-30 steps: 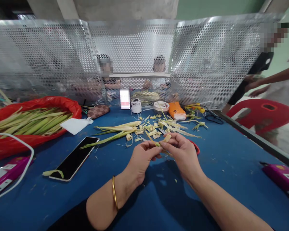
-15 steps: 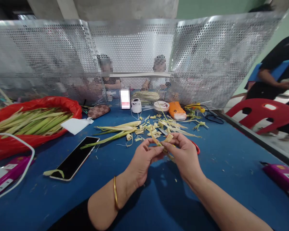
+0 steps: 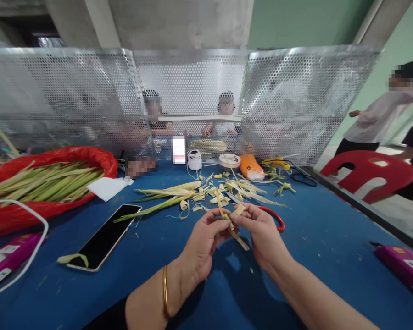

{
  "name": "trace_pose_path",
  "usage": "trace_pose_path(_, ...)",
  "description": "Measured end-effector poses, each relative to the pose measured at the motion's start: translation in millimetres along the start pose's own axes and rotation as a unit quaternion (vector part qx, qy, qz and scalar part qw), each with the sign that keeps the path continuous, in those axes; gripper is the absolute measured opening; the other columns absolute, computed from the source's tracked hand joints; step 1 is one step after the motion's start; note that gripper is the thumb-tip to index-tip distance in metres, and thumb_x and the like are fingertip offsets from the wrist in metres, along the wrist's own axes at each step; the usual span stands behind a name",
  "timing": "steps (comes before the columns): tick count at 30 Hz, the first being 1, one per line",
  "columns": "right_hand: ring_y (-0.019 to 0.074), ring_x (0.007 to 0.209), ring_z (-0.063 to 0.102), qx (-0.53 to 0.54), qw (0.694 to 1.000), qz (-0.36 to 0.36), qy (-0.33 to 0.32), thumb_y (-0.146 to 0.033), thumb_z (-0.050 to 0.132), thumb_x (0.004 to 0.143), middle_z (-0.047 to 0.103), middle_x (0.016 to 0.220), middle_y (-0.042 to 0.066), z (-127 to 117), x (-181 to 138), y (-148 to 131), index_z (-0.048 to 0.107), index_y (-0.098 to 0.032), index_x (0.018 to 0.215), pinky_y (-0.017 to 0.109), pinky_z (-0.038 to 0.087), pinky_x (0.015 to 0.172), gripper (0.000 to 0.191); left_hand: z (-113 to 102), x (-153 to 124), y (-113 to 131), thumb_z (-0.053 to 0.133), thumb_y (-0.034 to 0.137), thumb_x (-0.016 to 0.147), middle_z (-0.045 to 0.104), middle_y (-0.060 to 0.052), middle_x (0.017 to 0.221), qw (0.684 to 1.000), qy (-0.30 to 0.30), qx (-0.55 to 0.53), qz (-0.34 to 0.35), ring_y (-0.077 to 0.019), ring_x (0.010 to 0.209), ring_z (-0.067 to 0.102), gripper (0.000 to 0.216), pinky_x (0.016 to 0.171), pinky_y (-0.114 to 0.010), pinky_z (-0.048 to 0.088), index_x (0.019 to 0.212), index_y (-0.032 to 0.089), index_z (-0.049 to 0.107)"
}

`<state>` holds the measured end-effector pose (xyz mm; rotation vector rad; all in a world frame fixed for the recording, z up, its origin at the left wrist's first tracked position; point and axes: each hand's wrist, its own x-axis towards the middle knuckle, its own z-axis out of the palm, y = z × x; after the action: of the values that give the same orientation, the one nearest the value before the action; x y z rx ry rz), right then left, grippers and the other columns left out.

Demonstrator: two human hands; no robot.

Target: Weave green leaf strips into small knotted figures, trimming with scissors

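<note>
My left hand [image 3: 208, 236] pinches a small piece woven from pale leaf strips [image 3: 239, 239], one strip end pointing up and another hanging down between the hands. The fingertips of my right hand [image 3: 266, 233] are closed on a wide, short end of the same piece. What exactly lies under the fingertips is partly hidden. Just behind my right hand, scissors with a red handle [image 3: 278, 219] lie on the blue table [image 3: 316, 275], their blades pointing away to the left. Beyond the hands are scattered leaf scraps [image 3: 220, 196] and long cut leaf strips [image 3: 172, 191].
At left are a red bag [image 3: 55, 208] of green leaves, a phone [image 3: 105, 238] and a purple power strip [image 3: 15, 256]. White thread [image 3: 194, 159], a bowl [image 3: 229, 161] and an orange tissue pack [image 3: 251, 167] stand before a perforated metal screen [image 3: 192, 82]. Another purple strip [image 3: 402, 263] lies right.
The camera view has tilted upward. Both hands keep hold of the leaf piece, which has turned so its lower strip shows. More of the scissors' red handle is visible; another person appears at right.
</note>
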<state>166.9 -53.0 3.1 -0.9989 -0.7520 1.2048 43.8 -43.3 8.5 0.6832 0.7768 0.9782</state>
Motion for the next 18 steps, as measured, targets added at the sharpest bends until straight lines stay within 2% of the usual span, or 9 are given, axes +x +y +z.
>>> trace_pose_path(7, 0.0096, 0.051, 0.049, -0.026, 0.999, -0.031, 0.002, -0.026, 0.080, 0.059, 0.057, 0.054, -0.006, 3.6, -1.4, 0.0, 0.060, -0.017, 0.079, 0.024, 0.041, 0.055, 0.029, -1.6, -0.4, 1.6, 0.079, 0.019, 0.061, 0.063, 0.001, 0.072, 1.000, -0.007, 0.015, 0.018, -0.0114, 0.068, 0.060, 0.025, 0.075, -0.027, 0.050, 0.073, 0.016, 0.058)
trace_pose_path(11, 0.0098, 0.051, 0.050, -0.017, 1.000, -0.017, -0.003, -0.025, 0.079, 0.057, 0.058, 0.055, -0.005, 2.8, -1.5, -0.5, 0.059, -0.016, 0.074, 0.024, 0.042, 0.056, 0.028, -1.5, 1.4, -0.4, 0.077, 0.018, 0.061, 0.059, 0.003, 0.067, 0.999, -0.011, 0.020, 0.023, -0.0095, 0.064, 0.057, 0.024, 0.073, -0.024, 0.049, 0.069, 0.016, 0.055)
trace_pose_path(15, 0.0117, 0.053, 0.052, -0.094, 0.993, -0.068, 0.003, -0.025, 0.074, 0.062, 0.059, 0.057, -0.005, 2.1, -1.6, -1.5, 0.058, -0.017, 0.077, 0.025, 0.043, 0.056, 0.023, -3.4, 2.0, 1.3, 0.076, 0.021, 0.062, 0.064, 0.000, 0.073, 0.998, -0.013, 0.053, 0.018, -0.0121, 0.070, 0.060, 0.021, 0.078, -0.027, 0.049, 0.076, 0.015, 0.061)
trace_pose_path(18, 0.0123, 0.054, 0.053, -0.150, 0.983, -0.102, 0.004, -0.025, 0.072, 0.065, 0.059, 0.059, -0.004, 1.8, -1.6, -2.2, 0.057, -0.018, 0.076, 0.025, 0.043, 0.057, 0.019, -6.0, 2.2, 4.8, 0.075, 0.025, 0.065, 0.068, -0.005, 0.079, 0.995, -0.015, 0.094, -0.014, -0.0143, 0.075, 0.062, 0.022, 0.079, -0.027, 0.049, 0.080, 0.012, 0.067)
